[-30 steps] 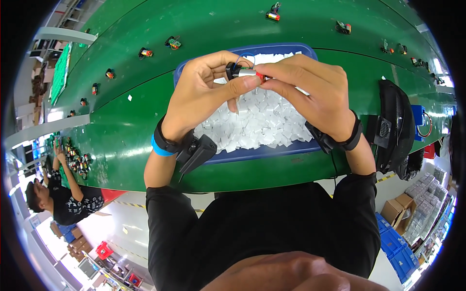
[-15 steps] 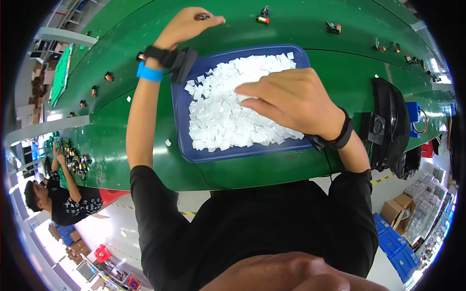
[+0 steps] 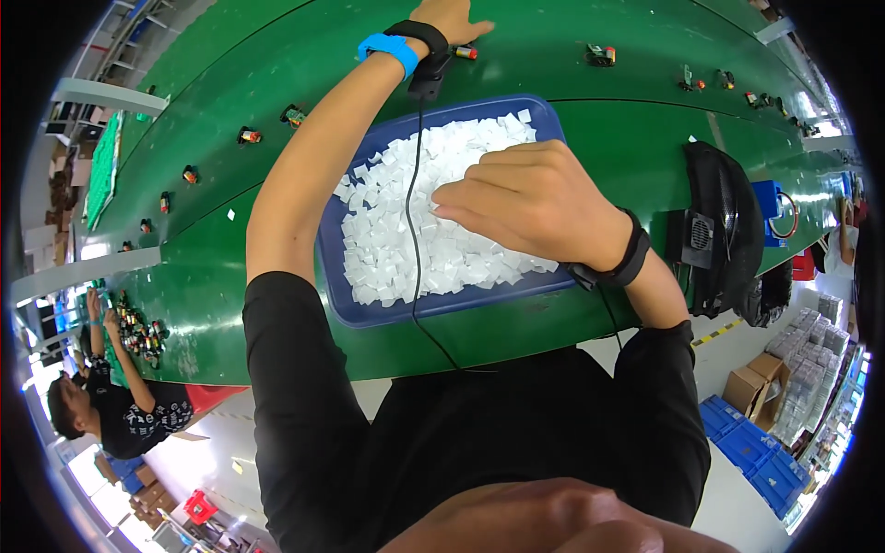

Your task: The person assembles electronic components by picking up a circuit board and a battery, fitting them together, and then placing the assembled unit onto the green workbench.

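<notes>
A blue tray [image 3: 359, 316] full of small white square pieces [image 3: 461, 249] lies before me on the green table. My right hand [image 3: 539, 198] hovers over the pieces, thumb and forefinger pinched together; whatever is between them is too small to make out. At the far side, my left hand [image 3: 449, 17] reaches past the tray, its blurred thumb stretched right, above a small wired assembly with a red-and-yellow cylinder [image 3: 466, 52]. The other fingers of that hand are hidden at the upper edge. A black cable [image 3: 413, 203] hangs from the left wrist device [image 3: 429, 78] across the tray.
Similar small assemblies [image 3: 249, 135] lie in a row to the left, and others [image 3: 602, 55] to the right. A black bag [image 3: 724, 230] and a black box with a speaker grille [image 3: 691, 238] sit at the right. Another person [image 3: 120, 405] works beside a pile of assemblies at the far left.
My left hand has moved right, toward the assembly beyond the tray, and its wrist cable now crosses the tray. My right hand stays pinched over the white pieces. The view has shifted slightly.
</notes>
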Tool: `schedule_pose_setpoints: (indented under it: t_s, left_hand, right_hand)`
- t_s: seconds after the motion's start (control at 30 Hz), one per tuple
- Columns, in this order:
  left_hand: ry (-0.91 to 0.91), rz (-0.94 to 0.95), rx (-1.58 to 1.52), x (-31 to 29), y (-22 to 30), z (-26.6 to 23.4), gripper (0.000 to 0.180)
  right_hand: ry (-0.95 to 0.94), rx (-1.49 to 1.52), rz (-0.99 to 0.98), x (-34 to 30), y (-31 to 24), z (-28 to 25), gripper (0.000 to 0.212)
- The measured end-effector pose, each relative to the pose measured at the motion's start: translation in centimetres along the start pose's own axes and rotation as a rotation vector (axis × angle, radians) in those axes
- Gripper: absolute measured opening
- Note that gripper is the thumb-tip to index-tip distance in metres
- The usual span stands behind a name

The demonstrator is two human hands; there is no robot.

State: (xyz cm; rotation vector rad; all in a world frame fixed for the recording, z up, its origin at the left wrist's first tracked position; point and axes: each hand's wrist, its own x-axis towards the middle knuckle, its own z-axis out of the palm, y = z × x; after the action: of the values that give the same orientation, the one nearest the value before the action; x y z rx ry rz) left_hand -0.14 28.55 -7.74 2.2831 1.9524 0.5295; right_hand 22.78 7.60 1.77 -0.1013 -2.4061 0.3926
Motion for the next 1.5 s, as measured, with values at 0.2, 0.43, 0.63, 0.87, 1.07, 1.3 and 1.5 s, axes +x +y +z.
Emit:
schedule_pose_setpoints:
  t_s: [0.2, 0.43, 0.63, 0.87, 1.07, 1.3, 1.5]
  left_hand:
    - [-0.364, -0.226, -0.521, -3.7, 0.0, -4.7, 0.026]
    - [-0.121, -0.258, -1.262, -18.2, 6.9, -12.4, 0.033]
    - [0.195, -0.321, -1.567, -23.6, 11.6, -11.5, 0.028]
    - [0.264, -0.233, -1.27, -24.8, 10.6, -11.3, 0.031]
    - [0.049, -0.246, -1.215, -25.1, 9.5, -12.2, 0.034]
    - [-0.02, -0.042, -1.054, -25.3, 9.4, -11.5, 0.04]
    - [-0.113, -0.089, -1.212, -25.6, 9.5, -12.8, 0.035]
  right_hand:
    - [0.029, -0.045, 0.031, -0.3, 0.5, -0.4, 0.012]
    - [0.08, 0.218, 0.517, 0.4, 1.4, 0.2, 0.02]
    - [0.044, 0.651, 0.727, 0.5, 0.8, 1.1, 0.023]
    - [0.043, 0.903, 0.903, 0.8, 0.4, 0.5, 0.018]
    - [-0.031, 0.549, 0.691, 0.3, 0.8, 0.4, 0.017]
    - [-0.134, 0.52, 0.639, 0.2, 0.9, -0.5, 0.017]
    - [-0.151, 0.332, 0.497, 0.2, 1.0, -1.4, 0.011]
